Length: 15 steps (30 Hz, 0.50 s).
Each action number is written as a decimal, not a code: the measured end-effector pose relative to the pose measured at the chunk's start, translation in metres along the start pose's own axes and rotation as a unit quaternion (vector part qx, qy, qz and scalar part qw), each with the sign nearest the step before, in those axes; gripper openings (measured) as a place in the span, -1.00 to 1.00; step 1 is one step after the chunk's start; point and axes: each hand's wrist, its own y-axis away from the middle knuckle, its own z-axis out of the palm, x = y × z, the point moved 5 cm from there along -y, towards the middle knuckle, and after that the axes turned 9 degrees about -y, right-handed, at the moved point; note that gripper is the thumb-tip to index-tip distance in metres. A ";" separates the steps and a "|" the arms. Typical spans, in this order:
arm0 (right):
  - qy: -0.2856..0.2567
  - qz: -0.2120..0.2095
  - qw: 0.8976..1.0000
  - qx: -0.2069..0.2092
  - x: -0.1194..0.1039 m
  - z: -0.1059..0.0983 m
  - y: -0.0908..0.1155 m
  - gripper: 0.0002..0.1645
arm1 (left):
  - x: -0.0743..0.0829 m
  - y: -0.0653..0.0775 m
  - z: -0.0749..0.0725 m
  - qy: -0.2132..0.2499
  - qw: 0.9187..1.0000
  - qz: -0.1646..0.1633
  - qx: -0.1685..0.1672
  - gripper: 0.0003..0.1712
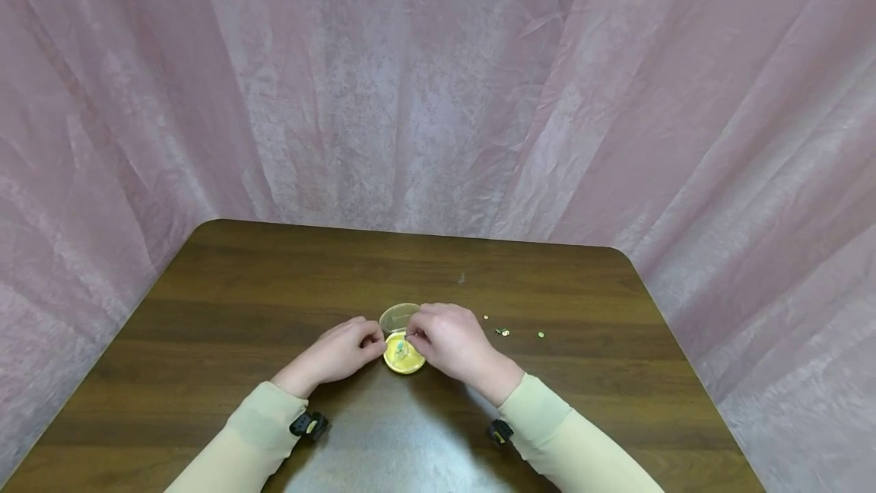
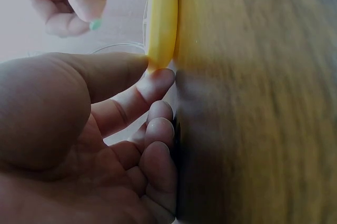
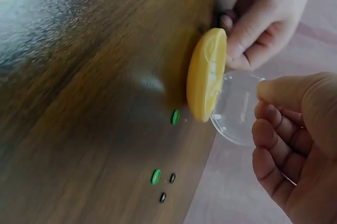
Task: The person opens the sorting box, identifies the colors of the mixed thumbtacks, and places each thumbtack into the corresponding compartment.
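A round yellow case [image 1: 411, 362] lies on the table with its clear lid [image 1: 397, 318] raised at the far side. My left hand [image 1: 347, 348] pinches the near-left rim of the case between thumb and index finger; the left wrist view shows the yellow wall [image 2: 163, 21] at these fingertips. Above the case's right side, my right hand [image 1: 448, 337] has thumb and index finger together. A tiny green piece [image 2: 95, 23] shows at its fingertips in the left wrist view. Small pale and greenish bits [image 1: 401, 350] sit inside the case. In the right wrist view the lid [image 3: 237, 110] stands behind the right fingertips.
Several small rings lie on the wooden table right of the case, among them a green ring [image 3: 156, 176], another green ring [image 3: 175, 117] and a dark ring [image 3: 163, 197]. A pink curtain [image 1: 424, 97] hangs behind the table's far edge.
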 end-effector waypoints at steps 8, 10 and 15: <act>0.067 -0.027 0.997 -0.021 -0.008 0.019 -0.008 -0.92 | 0.000 0.001 0.000 -0.002 1.000 0.004 0.006 -0.82; 0.079 -0.032 0.996 -0.024 -0.009 0.023 -0.008 -0.89 | 0.000 0.000 0.000 -0.003 1.000 0.003 0.008 -0.82; 0.092 -0.039 0.995 -0.028 -0.011 0.027 -0.008 -0.85 | -0.001 0.000 0.000 -0.006 1.000 0.006 0.014 -0.83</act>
